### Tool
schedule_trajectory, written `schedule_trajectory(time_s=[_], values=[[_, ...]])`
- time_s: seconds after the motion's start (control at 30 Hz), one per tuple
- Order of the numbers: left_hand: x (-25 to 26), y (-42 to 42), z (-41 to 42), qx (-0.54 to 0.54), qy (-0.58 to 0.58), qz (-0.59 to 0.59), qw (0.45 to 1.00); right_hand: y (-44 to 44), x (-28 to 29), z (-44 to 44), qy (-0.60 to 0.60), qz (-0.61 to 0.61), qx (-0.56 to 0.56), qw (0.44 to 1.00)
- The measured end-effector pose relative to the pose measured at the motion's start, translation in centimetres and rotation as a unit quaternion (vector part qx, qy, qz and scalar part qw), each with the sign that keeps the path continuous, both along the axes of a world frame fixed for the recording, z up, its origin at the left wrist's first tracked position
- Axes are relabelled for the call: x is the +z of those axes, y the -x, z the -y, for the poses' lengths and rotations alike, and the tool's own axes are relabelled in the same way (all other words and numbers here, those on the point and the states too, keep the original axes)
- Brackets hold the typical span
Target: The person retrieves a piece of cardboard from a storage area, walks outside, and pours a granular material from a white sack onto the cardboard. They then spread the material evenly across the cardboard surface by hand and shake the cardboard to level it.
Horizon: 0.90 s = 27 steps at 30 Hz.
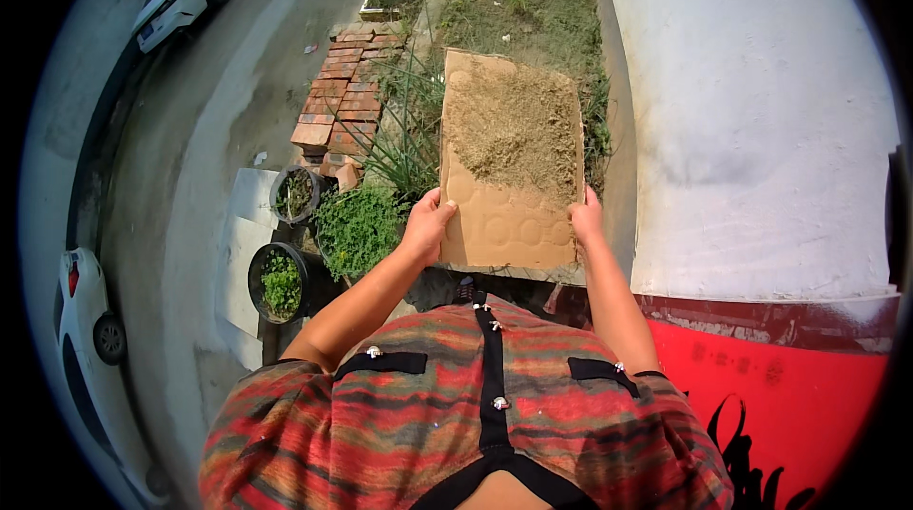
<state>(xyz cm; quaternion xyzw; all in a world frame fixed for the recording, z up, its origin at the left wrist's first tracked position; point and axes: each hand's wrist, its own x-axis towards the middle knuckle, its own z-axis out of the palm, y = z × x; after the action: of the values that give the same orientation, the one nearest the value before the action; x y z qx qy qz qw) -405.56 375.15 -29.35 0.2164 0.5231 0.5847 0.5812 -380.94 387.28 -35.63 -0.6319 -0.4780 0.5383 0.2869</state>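
A rectangular sheet of brown cardboard [492, 232] is held out in front of me. Its left edge is gripped by my left hand [428, 225], thumb on top. On the opposite edge, my right hand [586, 216] grips it at about the same height. A heap of fine, dry, straw-coloured plant matter [510, 128] covers the far part of the sheet and reaches its right edge. The near part shows bare cardboard with faint round dents. What exactly the dry matter is, I cannot tell.
Stacked red bricks [342, 93], leafy green plants [360, 228] and a black pot [303, 282] stand to the left. Beyond the cardboard runs a weedy soil bed [524, 4]. A white wall [749, 118] rises on the right. White cars [85, 353] are parked along the far-left road.
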Motion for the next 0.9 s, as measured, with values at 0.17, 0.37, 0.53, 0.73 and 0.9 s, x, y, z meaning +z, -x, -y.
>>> schedule_trajectory(time_s=[0.17, 0.37, 0.53, 0.73, 0.9], values=[[-1.1, 0.2, 0.5, -0.006, 0.016, 0.012, 1.000, -0.8, 2.1, 1.0, -0.005, -0.009, -0.005, 1.000], [-4.9, 1.2, -1.0, -0.039, 0.048, 0.044, 0.997, -1.0, -1.0, 0.6, -0.021, 0.009, -0.010, 1.000], [-1.6, 0.2, 0.5, -0.012, 0.006, 0.031, 0.999, -1.0, 1.4, 1.7, -0.073, -0.021, -0.016, 0.997], [-4.5, 1.1, 0.5, -0.031, 0.069, 0.035, 0.996, -0.6, -1.7, 2.1, -0.025, 0.029, -0.002, 0.999], [-1.5, 0.6, 0.3, -0.011, 0.013, 0.038, 0.999, -0.9, -0.5, 1.2, -0.077, -0.060, -0.009, 0.995]])
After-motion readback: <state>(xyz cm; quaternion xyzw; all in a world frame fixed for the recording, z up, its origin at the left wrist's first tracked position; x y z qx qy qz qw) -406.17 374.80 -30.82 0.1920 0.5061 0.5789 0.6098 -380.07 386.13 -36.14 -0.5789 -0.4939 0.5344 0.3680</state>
